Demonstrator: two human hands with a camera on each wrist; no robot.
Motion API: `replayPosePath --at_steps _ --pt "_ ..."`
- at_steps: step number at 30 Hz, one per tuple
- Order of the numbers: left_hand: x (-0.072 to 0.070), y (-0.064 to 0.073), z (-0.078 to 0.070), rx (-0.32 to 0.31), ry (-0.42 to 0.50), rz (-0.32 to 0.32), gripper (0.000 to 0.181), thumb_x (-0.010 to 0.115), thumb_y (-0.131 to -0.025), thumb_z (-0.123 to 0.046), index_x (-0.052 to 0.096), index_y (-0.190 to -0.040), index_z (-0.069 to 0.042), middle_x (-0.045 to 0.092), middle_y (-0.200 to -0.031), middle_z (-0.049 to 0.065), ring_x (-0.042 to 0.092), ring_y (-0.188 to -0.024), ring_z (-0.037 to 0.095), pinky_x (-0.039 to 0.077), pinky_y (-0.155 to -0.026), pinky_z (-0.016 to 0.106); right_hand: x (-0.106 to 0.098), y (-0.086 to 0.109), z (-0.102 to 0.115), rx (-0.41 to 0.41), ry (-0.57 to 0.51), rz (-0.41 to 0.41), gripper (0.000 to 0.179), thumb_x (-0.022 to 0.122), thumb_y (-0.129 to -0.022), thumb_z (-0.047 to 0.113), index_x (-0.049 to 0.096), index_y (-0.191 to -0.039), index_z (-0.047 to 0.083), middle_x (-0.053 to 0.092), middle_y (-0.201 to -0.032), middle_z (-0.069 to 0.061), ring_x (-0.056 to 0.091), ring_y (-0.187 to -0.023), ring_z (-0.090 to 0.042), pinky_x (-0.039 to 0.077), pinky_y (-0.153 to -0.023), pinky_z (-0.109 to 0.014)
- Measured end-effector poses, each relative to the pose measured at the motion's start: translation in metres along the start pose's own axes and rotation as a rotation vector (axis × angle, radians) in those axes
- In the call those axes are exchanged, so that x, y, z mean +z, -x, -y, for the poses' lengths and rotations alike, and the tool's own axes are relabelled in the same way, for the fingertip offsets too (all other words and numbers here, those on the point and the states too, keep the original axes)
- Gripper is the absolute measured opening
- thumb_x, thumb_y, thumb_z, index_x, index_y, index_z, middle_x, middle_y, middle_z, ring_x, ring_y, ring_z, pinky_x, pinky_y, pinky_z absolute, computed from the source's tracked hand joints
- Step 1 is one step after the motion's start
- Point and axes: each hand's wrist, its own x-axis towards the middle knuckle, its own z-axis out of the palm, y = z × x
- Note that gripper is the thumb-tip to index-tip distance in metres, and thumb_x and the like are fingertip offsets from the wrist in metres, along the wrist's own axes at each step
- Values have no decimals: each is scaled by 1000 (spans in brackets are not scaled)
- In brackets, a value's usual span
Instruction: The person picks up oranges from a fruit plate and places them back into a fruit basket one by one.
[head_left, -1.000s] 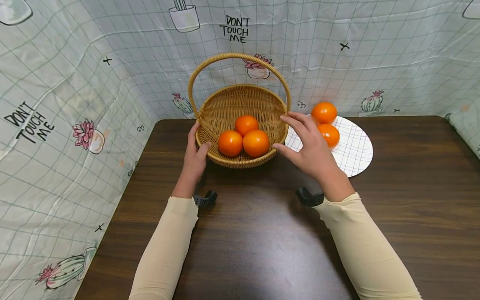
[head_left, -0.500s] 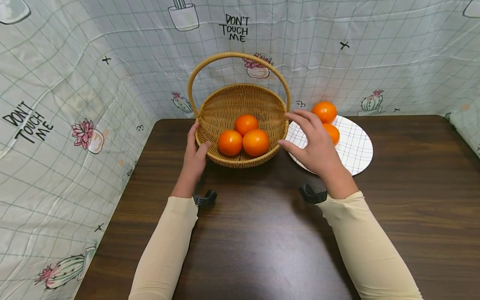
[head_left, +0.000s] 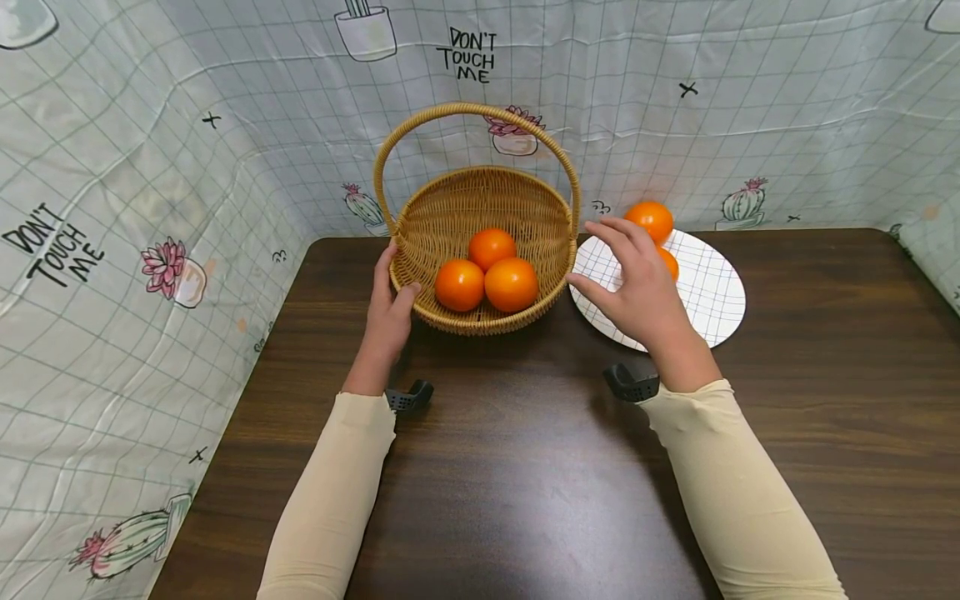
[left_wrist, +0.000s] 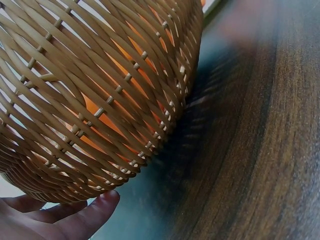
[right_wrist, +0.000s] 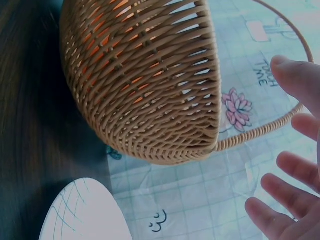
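A round wicker basket (head_left: 483, 192) with a tall arched handle stands at the back of the table. Three oranges (head_left: 512, 285) lie together inside it, also glimpsed through the weave in both wrist views. My left hand (head_left: 388, 317) grips the basket's left side, its thumb over the rim and its fingers against the outside wall. To the right of the basket, my right hand (head_left: 643, 287) has its fingers spread and holds nothing. In the right wrist view a gap separates those fingers from the basket (right_wrist: 150, 95). A white plate (head_left: 708, 304) with thin grid lines lies beneath that hand.
One orange (head_left: 649, 221) sits at the plate's back edge. Another orange (head_left: 668, 263) is mostly hidden behind my right hand. A printed cloth (head_left: 285, 108) hangs behind and to the left of the dark wooden table (head_left: 510, 467).
My right hand has drawn away from the basket's right rim and shifted right over the plate, covering more of one orange. The left hand and basket stay nearly still.
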Motion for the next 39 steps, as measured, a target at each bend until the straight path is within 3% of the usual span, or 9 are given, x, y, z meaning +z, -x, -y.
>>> replayPosePath --at_steps 6,11,16,23,32,39 --pt "0 5 -14 -20 28 25 67 44 -96 -10 15 -156 -20 13 -162 10 31 -142 35 30 -115 48 -1 1 -6 37 24 18 67 80 -79 28 52 -138 12 47 -141 -14 52 -111 -32 42 -96 -49" --pt "1 13 -31 -7 24 31 67 43 -96 -8 13 -156 -12 12 -161 16 30 -141 38 30 -115 48 -2 1 -10 61 28 35 68 79 -80 29 51 -139 13 46 -142 -14 48 -124 -33 38 -104 -52" --pt "2 14 -33 -19 14 27 67 43 -95 -9 13 -156 -12 13 -161 15 30 -142 37 29 -115 47 -4 1 -14 97 21 59 68 78 -80 29 51 -140 14 45 -143 -14 43 -131 -34 36 -106 -54" --pt "1 14 -30 -25 7 27 66 42 -96 -10 14 -156 -14 13 -161 14 30 -142 38 30 -115 47 -4 1 -21 151 15 88 67 77 -82 30 50 -141 16 44 -144 -15 40 -133 -35 33 -108 -56" --pt "0 0 -2 -11 10 4 66 44 -97 -13 17 -155 -27 15 -162 3 32 -142 29 29 -116 45 -6 2 -25 191 25 89 65 76 -82 30 51 -140 16 42 -144 -18 41 -132 -39 32 -109 -58" --pt "0 0 2 6 -1 -2 65 44 -97 -15 17 -155 -29 15 -161 1 33 -142 27 30 -115 44 -7 2 -29 217 24 100 65 76 -83 30 50 -140 14 41 -144 -18 41 -131 -41 32 -108 -58"
